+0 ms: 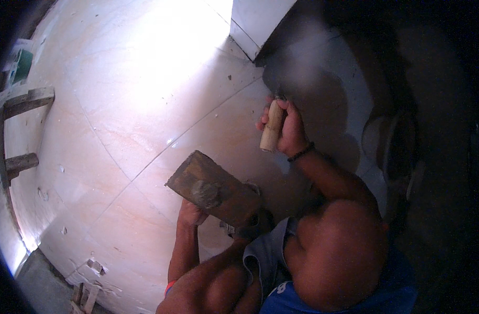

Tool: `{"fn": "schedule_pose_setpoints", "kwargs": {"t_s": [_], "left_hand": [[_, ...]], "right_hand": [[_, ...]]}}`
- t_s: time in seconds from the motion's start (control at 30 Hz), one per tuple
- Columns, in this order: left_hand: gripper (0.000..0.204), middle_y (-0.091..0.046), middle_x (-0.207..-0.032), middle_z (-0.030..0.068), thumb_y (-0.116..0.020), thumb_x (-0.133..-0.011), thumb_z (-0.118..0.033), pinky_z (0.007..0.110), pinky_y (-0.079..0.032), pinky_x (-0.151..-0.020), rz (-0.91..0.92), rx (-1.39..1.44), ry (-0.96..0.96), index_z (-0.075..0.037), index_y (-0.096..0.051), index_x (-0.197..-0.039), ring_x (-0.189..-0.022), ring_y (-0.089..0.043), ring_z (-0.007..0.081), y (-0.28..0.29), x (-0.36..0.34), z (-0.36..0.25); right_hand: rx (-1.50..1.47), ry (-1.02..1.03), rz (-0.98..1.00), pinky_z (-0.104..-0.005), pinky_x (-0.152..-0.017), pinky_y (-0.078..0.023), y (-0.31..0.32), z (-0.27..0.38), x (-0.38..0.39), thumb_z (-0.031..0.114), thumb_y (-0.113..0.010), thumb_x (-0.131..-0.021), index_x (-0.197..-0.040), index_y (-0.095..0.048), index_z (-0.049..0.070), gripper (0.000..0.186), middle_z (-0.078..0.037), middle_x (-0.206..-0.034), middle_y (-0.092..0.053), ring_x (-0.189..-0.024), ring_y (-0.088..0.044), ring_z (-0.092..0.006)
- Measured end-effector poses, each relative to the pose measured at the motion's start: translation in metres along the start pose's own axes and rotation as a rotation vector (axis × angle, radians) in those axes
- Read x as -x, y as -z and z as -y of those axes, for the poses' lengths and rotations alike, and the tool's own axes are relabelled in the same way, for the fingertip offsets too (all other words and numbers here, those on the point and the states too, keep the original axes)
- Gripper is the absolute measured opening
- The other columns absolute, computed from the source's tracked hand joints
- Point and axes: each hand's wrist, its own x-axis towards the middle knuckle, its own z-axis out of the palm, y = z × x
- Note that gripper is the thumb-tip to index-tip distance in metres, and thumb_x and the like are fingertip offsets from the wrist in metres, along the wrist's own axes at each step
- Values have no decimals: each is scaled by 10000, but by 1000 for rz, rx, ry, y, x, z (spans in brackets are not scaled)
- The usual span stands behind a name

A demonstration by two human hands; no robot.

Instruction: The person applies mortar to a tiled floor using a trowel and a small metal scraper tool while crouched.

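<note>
My right hand, with a dark beaded bracelet at its wrist, is closed round the pale wooden handle of what looks like a trowel. The tool's far end is dark and lost in shadow over the tiles. Lower and to the left, my left hand holds a worn brown board tilted above the floor. Most of that hand's fingers are hidden under the board. A greyish lump, perhaps mortar, sits on the board's top face.
Large pale tiles cover the floor, with thin joints and scattered crumbs. A white tiled corner stands ahead of my right hand. A wooden frame lies along the left side. My bent knee is close below my right arm. Deep shadow fills the right.
</note>
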Motion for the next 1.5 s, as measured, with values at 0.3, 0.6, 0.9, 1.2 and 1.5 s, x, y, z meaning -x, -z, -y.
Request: {"fn": "schedule_pose_setpoints", "kwargs": {"t_s": [0.3,0.6,0.9,1.2,1.5], "left_hand": [[339,-558,-1005,87,-557,-807,-238,362,-491,-729,-107,33,4,-73,-491,-1096,-880,-559,222,-3,1,-1],[380,-519,-1113,100,-583,-795,-132,399,-444,-835,43,134,19,-67,-456,-1148,-990,-526,237,9,-2,0],[472,-511,-1101,103,-612,-777,-215,419,-437,-851,-19,4,-66,-57,-415,-1175,-998,-511,267,6,-2,-3],[433,-486,-1143,110,-571,-806,-175,392,-452,-818,-1,188,56,-48,-406,-1185,-1013,-504,245,-29,-8,-7],[351,-524,-1078,131,-588,-789,-131,439,-465,-791,36,249,130,-30,-476,-1107,-935,-546,270,-78,18,-15]], "right_hand": [[0,-12,13,-410,-679,-480,-14,-10,-3,299,-469,-775,-994,-460,70,317,-44,-706,-483,-628,-507,-168],[-48,-147,26,-428,-676,-487,-24,-31,18,320,-436,-807,-997,-457,69,315,-52,-705,-475,-598,-505,-175],[466,-230,71,-348,-561,-475,18,32,83,314,-461,-810,-1059,-467,69,350,-48,-705,-484,-597,-495,-125],[1750,498,-173,-298,-731,-434,98,121,103,158,-583,-768,-1089,-518,-2,364,-110,-894,-564,-809,-548,-200],[1899,523,-117,-330,-703,-437,61,171,129,144,-572,-779,-1023,-539,-8,290,-134,-844,-564,-772,-553,-238]]}}
